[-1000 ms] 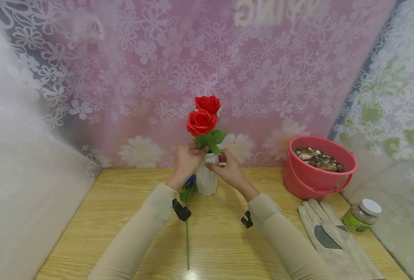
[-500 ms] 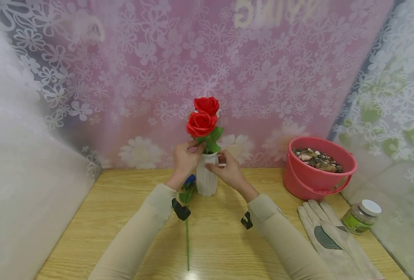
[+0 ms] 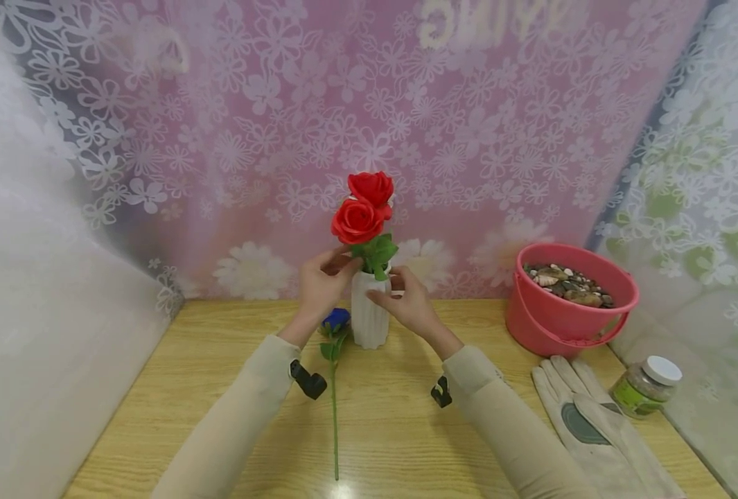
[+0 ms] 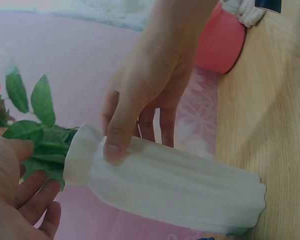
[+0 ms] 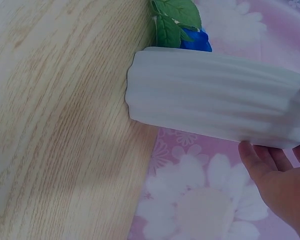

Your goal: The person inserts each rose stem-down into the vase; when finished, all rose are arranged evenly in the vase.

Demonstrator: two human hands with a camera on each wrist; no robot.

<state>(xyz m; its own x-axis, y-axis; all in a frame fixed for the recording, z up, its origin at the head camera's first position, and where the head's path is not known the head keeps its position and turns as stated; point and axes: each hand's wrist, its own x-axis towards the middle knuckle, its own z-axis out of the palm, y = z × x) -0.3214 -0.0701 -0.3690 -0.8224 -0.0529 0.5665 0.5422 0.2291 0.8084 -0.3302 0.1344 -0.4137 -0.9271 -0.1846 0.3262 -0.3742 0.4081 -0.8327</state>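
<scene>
A white ribbed vase [image 3: 370, 322] stands upright on the table, holding two red roses [image 3: 357, 222] with green leaves [image 4: 47, 150]. My right hand [image 3: 411, 299] grips the vase near its neck; in the left wrist view the thumb lies along the side, with the fingers behind. At the vase's mouth, my left hand [image 3: 323, 278] is beside the leaves, its thumb and fingers apart and loosely bent. Left of the vase lies a blue rose [image 3: 335, 319], its long green stem pointing toward me. The stems inside the vase are hidden.
To the right stands a pink bucket [image 3: 543, 315] of pebbles and shells. In front of it lie pale work gloves [image 3: 593, 423], beside a jar [image 3: 643, 388] with a white lid. A pink flowered sheet [image 3: 269, 173] hangs behind the wooden table [image 3: 231, 333].
My left hand has loosened from the leaves and drawn slightly left, uncovering more of the blue rose. The red roses and their leaves have shifted slightly. My right hand stays on the vase.
</scene>
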